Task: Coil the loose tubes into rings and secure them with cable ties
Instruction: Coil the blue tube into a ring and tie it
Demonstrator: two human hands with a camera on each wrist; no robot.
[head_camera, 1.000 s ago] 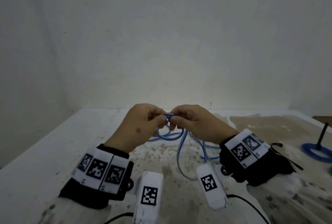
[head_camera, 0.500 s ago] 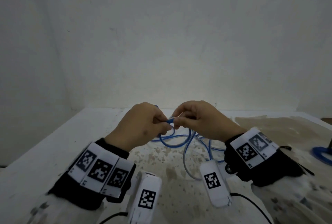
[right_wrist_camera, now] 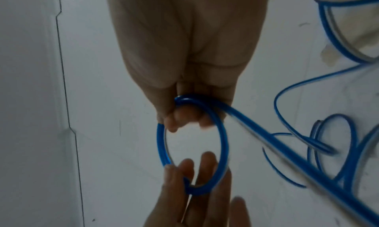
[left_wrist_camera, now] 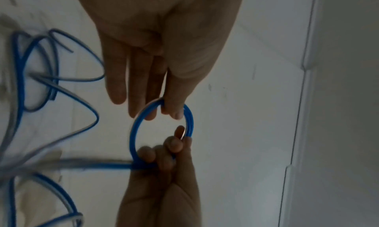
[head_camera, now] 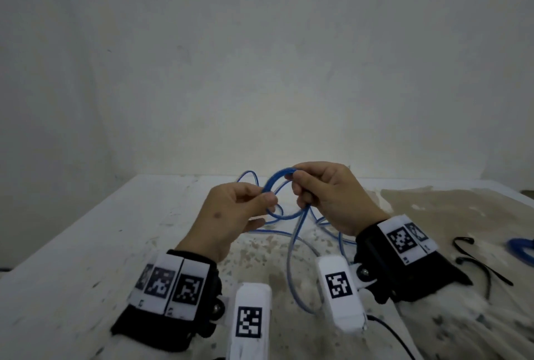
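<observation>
Blue tube ring held between both my hands, above the table.

I have the blue tube (head_camera: 271, 186) wound into a small ring of a few turns, lifted clear of the white table (head_camera: 86, 244). My left hand (head_camera: 231, 215) pinches the ring's near-left edge between thumb and forefinger, the other fingers lying nearly straight. My right hand (head_camera: 326, 195) curls its fingers around the opposite side, where the free length leaves the ring. That loose remainder trails down and sprawls in slack loops on the table between my wrists. Two black cable ties (head_camera: 476, 264) lie on the table right of my right wrist, and just past them, at the frame's edge, sits a second blue coil (head_camera: 520, 250).
</observation>
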